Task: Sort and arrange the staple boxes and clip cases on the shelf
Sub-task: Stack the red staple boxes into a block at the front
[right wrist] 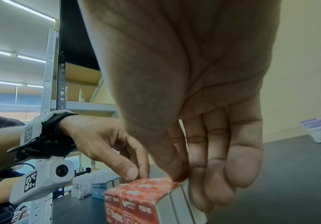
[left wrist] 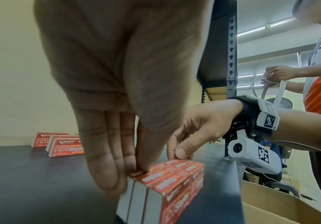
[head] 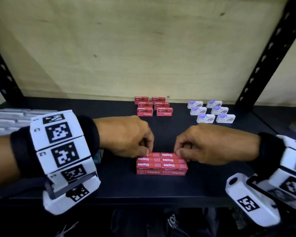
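Observation:
A tight block of red staple boxes (head: 161,165) stands at the front centre of the black shelf (head: 120,185), two columns side by side. My left hand (head: 148,150) pinches the rearmost box of the left column, thumb on top and fingers (left wrist: 115,171) behind it. My right hand (head: 178,152) pinches the rearmost box of the right column the same way, fingers (right wrist: 213,174) down its far face. The block (left wrist: 173,181) fills the lower middle of the left wrist view, and the block (right wrist: 136,197) sits low in the right wrist view.
Two columns of red staple boxes (head: 153,106) stand at the back centre, with white and purple staple boxes (head: 211,111) to their right. White clip cases (head: 9,118) lie at far left, beside a blue box (head: 98,157). Black uprights (head: 266,53) frame the shelf. Another person (left wrist: 316,84) stands beside a cardboard box (left wrist: 282,207).

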